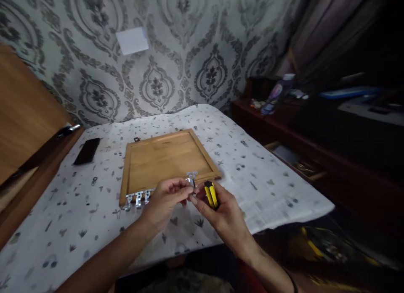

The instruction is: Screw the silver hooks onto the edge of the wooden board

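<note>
A square wooden tray lies flat on the cloth-covered table. My left hand pinches a small silver metal bracket just above the tray's near rim. My right hand is closed round a yellow and black screwdriver, and its fingertips meet the left hand at the bracket. Three more silver brackets sit along the tray's near edge, left of my hands.
A black phone lies at the table's far left. A brown wooden panel leans at the left. A dark wooden shelf with bottles and clutter stands to the right. Patterned wallpaper with a white patch is behind.
</note>
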### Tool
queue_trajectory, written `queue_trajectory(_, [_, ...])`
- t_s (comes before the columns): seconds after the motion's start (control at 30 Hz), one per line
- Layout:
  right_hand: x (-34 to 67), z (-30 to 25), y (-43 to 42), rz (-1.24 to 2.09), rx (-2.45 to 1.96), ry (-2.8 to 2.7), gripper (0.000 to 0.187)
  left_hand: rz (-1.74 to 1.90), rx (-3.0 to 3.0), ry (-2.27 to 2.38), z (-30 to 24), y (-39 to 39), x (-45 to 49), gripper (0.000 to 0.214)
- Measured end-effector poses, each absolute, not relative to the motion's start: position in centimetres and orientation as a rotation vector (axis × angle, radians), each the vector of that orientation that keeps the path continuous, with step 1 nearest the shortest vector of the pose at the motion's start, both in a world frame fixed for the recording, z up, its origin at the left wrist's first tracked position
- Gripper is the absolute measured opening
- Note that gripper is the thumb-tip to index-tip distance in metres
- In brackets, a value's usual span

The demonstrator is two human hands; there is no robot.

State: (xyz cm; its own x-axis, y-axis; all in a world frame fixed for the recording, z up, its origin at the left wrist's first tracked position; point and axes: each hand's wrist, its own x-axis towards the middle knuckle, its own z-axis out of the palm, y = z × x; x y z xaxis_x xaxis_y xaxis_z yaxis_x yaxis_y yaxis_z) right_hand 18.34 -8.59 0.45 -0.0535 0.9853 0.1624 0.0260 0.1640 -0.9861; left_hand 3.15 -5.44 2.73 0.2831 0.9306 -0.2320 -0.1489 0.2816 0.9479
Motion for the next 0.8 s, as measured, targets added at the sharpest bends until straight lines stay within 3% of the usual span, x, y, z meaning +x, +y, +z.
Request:
queue_trajectory(0.47, [22.0, -2.6, -11.9, 1.038, -1.339, -1.335, 0.041, 0.655, 0.888, 0.984, 0.3, -7.9, 6.2, 0.057])
queue_trajectory(0.6, [22.6, -2.6, -10.5, 1.106, -1.368, -1.244, 0.033, 0.546, 1.262, 1.052, 1.5, -6.3, 4.2, 0.038])
queue_trajectory(0.7, [23.1, -2.3, -9.0, 1.195, -1.354, -1.2, 0.028, 0.69, 1.761, 1.186, 2.1, -4.2, 2.7, 0.02])
queue_trajectory(0.8, [23.2, -2.0, -7.8, 1.283, -1.369, -1.146, 0.026, 0.743, 2.127, 1.224, 1.6, -1.8, 1.8, 0.019])
